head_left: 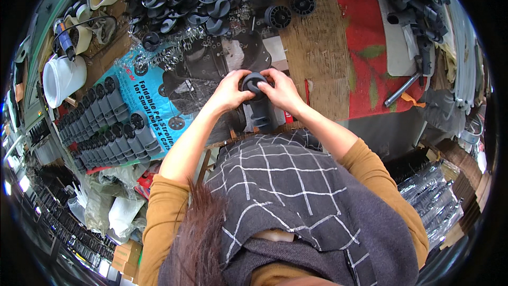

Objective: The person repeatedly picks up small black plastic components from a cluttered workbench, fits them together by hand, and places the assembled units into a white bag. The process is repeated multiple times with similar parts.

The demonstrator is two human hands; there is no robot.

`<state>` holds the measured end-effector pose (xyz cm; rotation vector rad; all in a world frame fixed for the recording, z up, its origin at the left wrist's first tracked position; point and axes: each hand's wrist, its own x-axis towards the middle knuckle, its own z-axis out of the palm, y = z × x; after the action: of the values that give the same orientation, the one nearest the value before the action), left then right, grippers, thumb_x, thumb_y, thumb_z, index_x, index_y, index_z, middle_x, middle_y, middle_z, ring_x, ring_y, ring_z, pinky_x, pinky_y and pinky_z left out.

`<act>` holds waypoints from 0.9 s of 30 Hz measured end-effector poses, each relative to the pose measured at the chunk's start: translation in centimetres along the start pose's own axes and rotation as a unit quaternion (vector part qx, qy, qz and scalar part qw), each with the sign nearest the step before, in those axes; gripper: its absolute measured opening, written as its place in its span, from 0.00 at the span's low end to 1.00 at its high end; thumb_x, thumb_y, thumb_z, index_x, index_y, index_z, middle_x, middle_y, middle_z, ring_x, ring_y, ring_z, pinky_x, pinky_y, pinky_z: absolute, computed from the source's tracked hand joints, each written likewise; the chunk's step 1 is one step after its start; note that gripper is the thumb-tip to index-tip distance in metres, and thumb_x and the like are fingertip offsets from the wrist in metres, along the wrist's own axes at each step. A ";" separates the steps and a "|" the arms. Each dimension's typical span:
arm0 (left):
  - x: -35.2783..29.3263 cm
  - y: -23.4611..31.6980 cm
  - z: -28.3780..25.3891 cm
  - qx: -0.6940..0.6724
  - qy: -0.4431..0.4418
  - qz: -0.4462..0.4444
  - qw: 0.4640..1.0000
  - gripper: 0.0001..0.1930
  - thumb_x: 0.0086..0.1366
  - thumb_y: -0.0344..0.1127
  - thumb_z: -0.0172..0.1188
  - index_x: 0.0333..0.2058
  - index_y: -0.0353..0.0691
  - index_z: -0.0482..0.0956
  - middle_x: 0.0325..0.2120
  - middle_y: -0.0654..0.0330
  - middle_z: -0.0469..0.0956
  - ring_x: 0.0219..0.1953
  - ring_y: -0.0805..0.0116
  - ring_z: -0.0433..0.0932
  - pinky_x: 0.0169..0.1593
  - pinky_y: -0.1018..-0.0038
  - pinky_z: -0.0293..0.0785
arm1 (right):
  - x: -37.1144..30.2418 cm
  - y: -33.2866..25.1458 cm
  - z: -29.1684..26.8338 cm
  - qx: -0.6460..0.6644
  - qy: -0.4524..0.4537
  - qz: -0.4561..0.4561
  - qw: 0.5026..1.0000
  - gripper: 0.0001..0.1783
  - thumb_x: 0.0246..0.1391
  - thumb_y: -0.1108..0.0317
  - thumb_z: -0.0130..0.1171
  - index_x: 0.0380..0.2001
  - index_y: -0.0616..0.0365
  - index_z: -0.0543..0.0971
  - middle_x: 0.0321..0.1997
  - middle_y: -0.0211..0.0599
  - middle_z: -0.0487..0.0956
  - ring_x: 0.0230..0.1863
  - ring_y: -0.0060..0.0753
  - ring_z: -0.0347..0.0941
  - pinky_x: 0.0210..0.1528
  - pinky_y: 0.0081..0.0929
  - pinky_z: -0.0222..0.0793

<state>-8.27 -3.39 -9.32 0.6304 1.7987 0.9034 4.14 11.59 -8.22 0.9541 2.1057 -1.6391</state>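
I have left hand (233,91) and right hand (281,94) gripping dark part (261,114), near side of table (312,55); grey parts (116,101) left.

The part (262,114) I hold is dark grey. My apron (280,175) is black with a white grid; my sleeves (370,172) are mustard brown. The cloth (365,26) is red with green patches, the printed sheet (152,77) blue with black lettering, the bucket (66,80) white, the wooden board (315,42) streaked brown.
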 end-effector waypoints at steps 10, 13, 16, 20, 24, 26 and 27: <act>-1.6 3.7 -0.1 -0.153 0.230 -0.057 0.959 0.33 0.43 0.42 0.74 0.46 0.32 0.72 0.41 0.55 0.72 0.44 0.67 0.73 0.48 0.74 0.71 | -3.8 -3.1 -0.5 -0.145 0.026 -0.070 0.987 0.42 0.45 0.50 0.66 0.58 0.61 0.62 0.51 0.52 0.73 0.50 0.39 0.74 0.49 0.34 0.70; -2.4 5.7 -0.7 -0.327 0.208 0.093 0.917 0.34 0.56 0.55 0.65 0.53 0.36 0.67 0.45 0.61 0.70 0.42 0.73 0.71 0.48 0.76 0.69 | -5.3 -5.2 -0.9 0.143 -0.014 -0.025 0.989 0.39 0.46 0.48 0.63 0.54 0.63 0.66 0.42 0.49 0.78 0.48 0.38 0.75 0.51 0.34 0.68; -2.2 6.9 -0.8 -0.230 0.262 0.111 0.931 0.37 0.62 0.67 0.48 0.52 0.35 0.69 0.45 0.61 0.73 0.45 0.72 0.70 0.51 0.76 0.64 | -5.9 -7.4 -0.8 0.331 -0.077 -0.015 0.940 0.31 0.49 0.51 0.61 0.48 0.64 0.70 0.40 0.39 0.75 0.42 0.26 0.70 0.46 0.27 0.66; -2.5 7.9 -1.1 -0.323 0.243 0.086 0.911 0.36 0.62 0.67 0.47 0.50 0.36 0.71 0.44 0.61 0.75 0.46 0.71 0.72 0.52 0.73 0.66 | -6.6 -8.4 -1.2 0.283 -0.086 -0.022 0.955 0.29 0.49 0.52 0.60 0.47 0.63 0.70 0.39 0.37 0.73 0.41 0.26 0.69 0.46 0.26 0.65; -3.6 9.4 -1.9 -0.452 0.145 -0.016 0.880 0.41 0.61 0.73 0.41 0.53 0.38 0.71 0.47 0.60 0.75 0.49 0.68 0.73 0.54 0.69 0.68 | -7.0 -7.9 -1.6 0.225 -0.048 -0.108 0.967 0.31 0.48 0.51 0.60 0.48 0.62 0.69 0.40 0.40 0.74 0.42 0.29 0.70 0.46 0.28 0.65; -3.6 10.2 -2.2 -0.572 0.100 -0.023 0.814 0.37 0.64 0.69 0.39 0.49 0.39 0.74 0.43 0.59 0.78 0.47 0.68 0.76 0.53 0.68 0.69 | -7.2 -7.7 -1.4 0.190 -0.048 -0.087 0.977 0.32 0.47 0.50 0.60 0.49 0.62 0.68 0.42 0.43 0.74 0.43 0.32 0.70 0.47 0.31 0.65; -3.3 10.4 -1.8 -0.571 0.148 -0.028 0.807 0.34 0.66 0.66 0.40 0.47 0.38 0.75 0.41 0.59 0.79 0.44 0.68 0.76 0.52 0.68 0.70 | -7.3 -7.7 -1.3 0.186 -0.044 -0.085 0.978 0.32 0.47 0.50 0.60 0.49 0.62 0.68 0.42 0.43 0.75 0.44 0.33 0.71 0.48 0.32 0.65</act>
<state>-8.51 -0.26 1.31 -0.3659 1.1551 1.8531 4.57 9.59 2.24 0.7998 1.9039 -2.1734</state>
